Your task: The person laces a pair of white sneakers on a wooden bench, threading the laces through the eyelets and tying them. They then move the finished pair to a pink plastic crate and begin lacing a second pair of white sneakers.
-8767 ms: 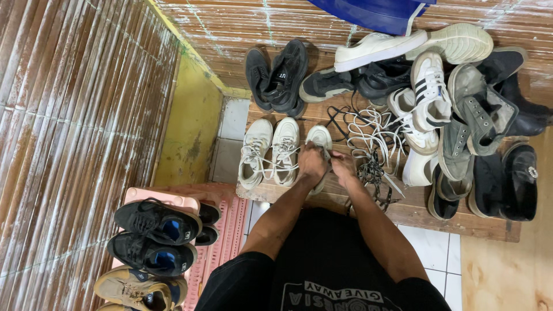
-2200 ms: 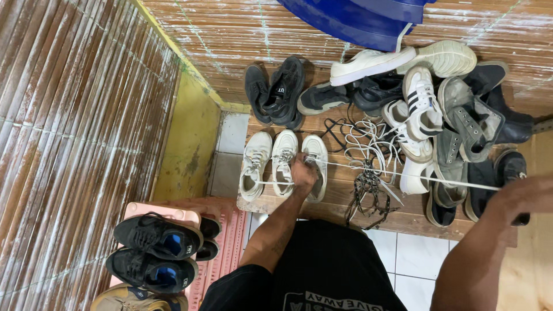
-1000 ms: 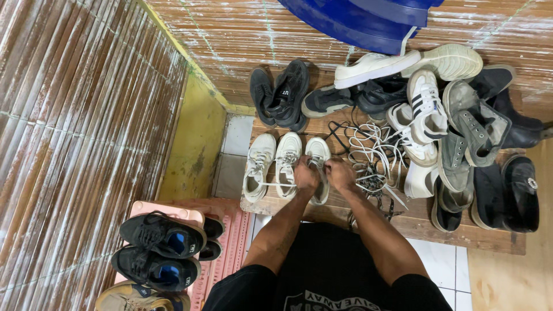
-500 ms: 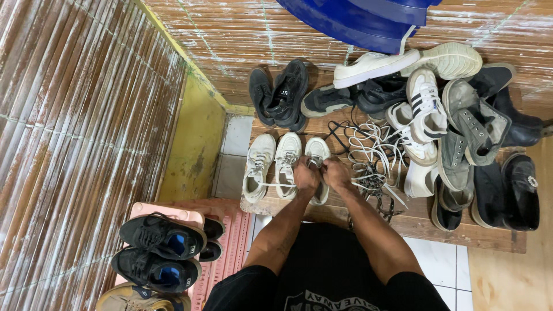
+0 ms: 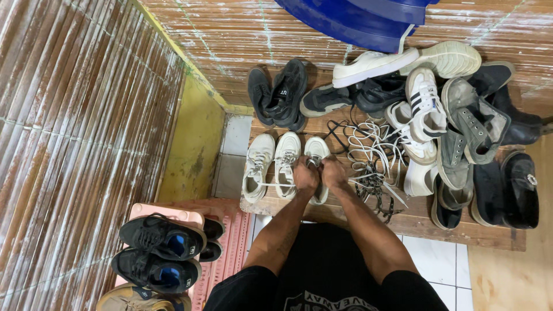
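Wooden pallet [image 5: 461, 230] on tiled floor, bamboo walls [image 5: 69, 144]; left hand [image 5: 305, 175] and right hand [image 5: 334, 171] both grasp a white shoe [image 5: 316, 151].

You have a pair of black sneakers [image 5: 279, 95] upright against the bamboo-slat wall [image 5: 69, 132]. A tangle of loose white and black laces [image 5: 371, 158] lies on the wooden pallet [image 5: 461, 233]. Two black trainers with blue insoles [image 5: 158, 253] sit on a pink plastic rack [image 5: 230, 253].
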